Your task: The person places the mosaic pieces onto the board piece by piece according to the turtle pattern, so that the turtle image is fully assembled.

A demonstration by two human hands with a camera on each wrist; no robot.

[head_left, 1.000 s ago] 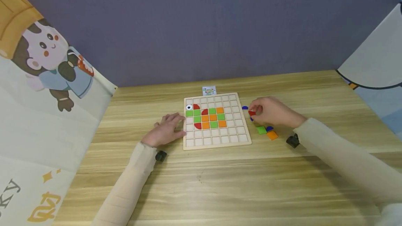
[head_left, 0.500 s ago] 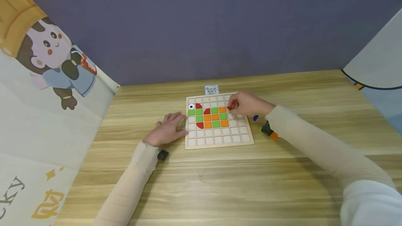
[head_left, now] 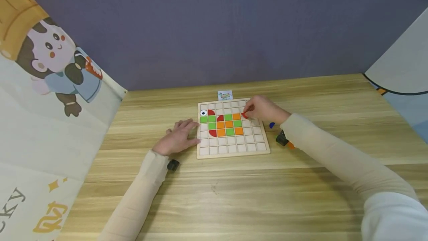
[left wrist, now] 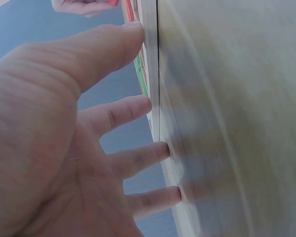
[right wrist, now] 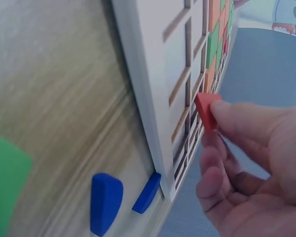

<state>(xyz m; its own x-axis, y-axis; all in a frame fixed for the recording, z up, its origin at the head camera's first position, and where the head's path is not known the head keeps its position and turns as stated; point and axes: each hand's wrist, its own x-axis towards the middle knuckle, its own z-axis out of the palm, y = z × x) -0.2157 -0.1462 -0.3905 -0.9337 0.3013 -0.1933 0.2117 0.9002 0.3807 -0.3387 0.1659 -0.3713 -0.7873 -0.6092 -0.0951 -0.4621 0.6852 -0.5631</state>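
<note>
A wooden grid board (head_left: 232,151) lies on the table, partly filled with green, orange and red pieces and a round eye piece (head_left: 203,113). My right hand (head_left: 265,109) pinches a red piece (right wrist: 207,109) between thumb and fingers, over the board's right part beside the orange square (head_left: 236,116) at the pattern's upper right corner. In the right wrist view the red piece is tilted, its lower edge close to the cells. My left hand (head_left: 178,137) has its fingers spread, thumb and index fingertips at the board's left edge; in the left wrist view the fingertips (left wrist: 138,103) meet that edge and the tabletop.
Right of the board lie a blue piece (right wrist: 106,203), a second blue piece (right wrist: 147,192) against the frame, a green square (right wrist: 7,182) and an orange piece (head_left: 291,145), partly behind the wrist camera. A small picture card (head_left: 225,95) lies behind the board.
My right hand has carried the red piece leftward from the loose pieces to over the board, then tilted it slightly. The left hand stays at the board's left edge.
</note>
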